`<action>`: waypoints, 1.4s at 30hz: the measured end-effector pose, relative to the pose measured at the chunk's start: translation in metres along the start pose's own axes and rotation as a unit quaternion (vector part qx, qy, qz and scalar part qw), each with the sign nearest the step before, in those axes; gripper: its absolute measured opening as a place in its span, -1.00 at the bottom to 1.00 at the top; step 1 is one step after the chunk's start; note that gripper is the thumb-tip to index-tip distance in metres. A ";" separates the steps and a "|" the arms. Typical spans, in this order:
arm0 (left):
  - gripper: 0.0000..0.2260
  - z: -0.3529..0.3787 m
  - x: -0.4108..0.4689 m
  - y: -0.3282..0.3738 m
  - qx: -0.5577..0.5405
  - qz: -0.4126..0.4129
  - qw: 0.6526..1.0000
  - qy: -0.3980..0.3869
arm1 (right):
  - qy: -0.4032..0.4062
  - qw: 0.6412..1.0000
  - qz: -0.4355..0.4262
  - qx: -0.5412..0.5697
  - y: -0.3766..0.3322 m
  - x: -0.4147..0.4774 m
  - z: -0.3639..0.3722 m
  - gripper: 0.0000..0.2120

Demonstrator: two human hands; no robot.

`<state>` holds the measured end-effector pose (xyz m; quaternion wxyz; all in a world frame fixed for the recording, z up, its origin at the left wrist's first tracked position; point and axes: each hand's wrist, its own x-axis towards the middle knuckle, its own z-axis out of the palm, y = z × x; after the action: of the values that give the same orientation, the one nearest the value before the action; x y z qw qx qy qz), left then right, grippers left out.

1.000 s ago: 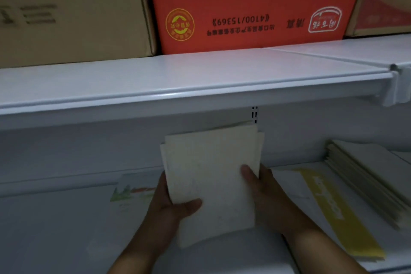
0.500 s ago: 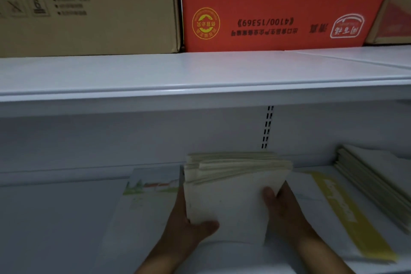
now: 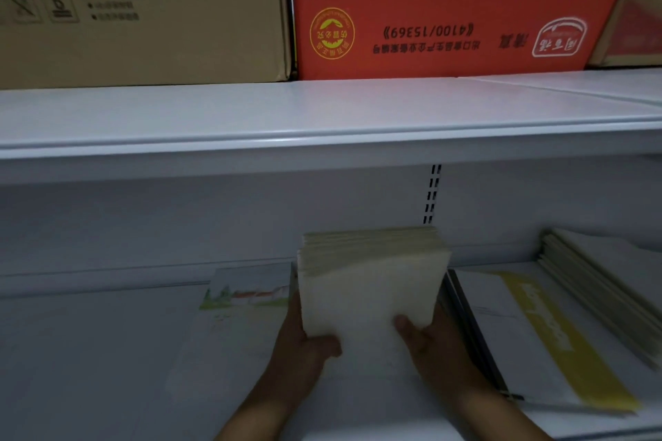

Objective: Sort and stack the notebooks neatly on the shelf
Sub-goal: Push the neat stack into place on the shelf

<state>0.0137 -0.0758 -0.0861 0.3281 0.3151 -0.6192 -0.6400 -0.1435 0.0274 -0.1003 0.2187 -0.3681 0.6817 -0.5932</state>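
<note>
A thick stack of cream notebooks (image 3: 369,283) stands tilted inside the lower white shelf (image 3: 89,351), its edges squared. My left hand (image 3: 304,354) grips the stack's lower left corner, thumb on the front cover. My right hand (image 3: 433,344) holds the lower right corner, thumb on the cover too. Under the stack lies a notebook with a landscape picture (image 3: 247,294). To the right lies a white notebook with a yellow band (image 3: 537,340).
Another pile of pale notebooks (image 3: 605,279) sits at the far right of the shelf. The upper shelf board (image 3: 322,118) overhangs close above and carries a brown carton (image 3: 143,11) and an orange carton (image 3: 447,3).
The fanned, upright notebooks came down toward the shelf and were squared into an even stack. Both hands kept their hold on the lower corners.
</note>
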 end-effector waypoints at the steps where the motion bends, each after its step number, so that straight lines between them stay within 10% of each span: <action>1: -0.18 0.000 0.004 0.004 -0.008 -0.006 1.000 0.003 | 0.006 1.000 0.003 -0.011 -0.005 0.000 0.000 -0.57; 5: -0.60 -0.001 0.014 0.024 -0.029 -0.116 0.991 -0.054 | -0.022 0.989 0.103 -0.107 -0.029 0.012 -0.013 -0.80; 11: -0.74 0.007 0.018 0.013 -0.075 -0.274 0.958 -0.031 | -0.081 0.945 0.257 -0.184 -0.021 0.033 -0.014 -0.25; 19: -0.60 -0.001 0.024 0.043 0.083 -0.151 0.980 -0.098 | -0.088 0.941 0.261 -0.194 -0.018 0.051 -0.011 -0.27; 24: 0.13 0.003 0.011 0.034 0.486 -0.125 0.840 -0.208 | -0.177 0.926 0.166 -0.289 -0.022 0.039 -0.034 -0.09; 28: 0.06 0.010 0.001 0.016 0.583 -0.017 0.793 -0.174 | -0.297 0.888 0.142 -0.321 -0.021 0.027 -0.040 0.35; 42: -0.01 0.005 0.007 0.000 0.586 0.030 0.805 -0.092 | -0.309 0.845 0.009 -0.436 -0.004 0.034 -0.042 0.14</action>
<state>0.0058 -0.0785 -0.0859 0.0416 0.3680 -0.9128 -0.1718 -0.1951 0.0283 -0.0830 0.2407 -0.5833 0.7707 -0.0888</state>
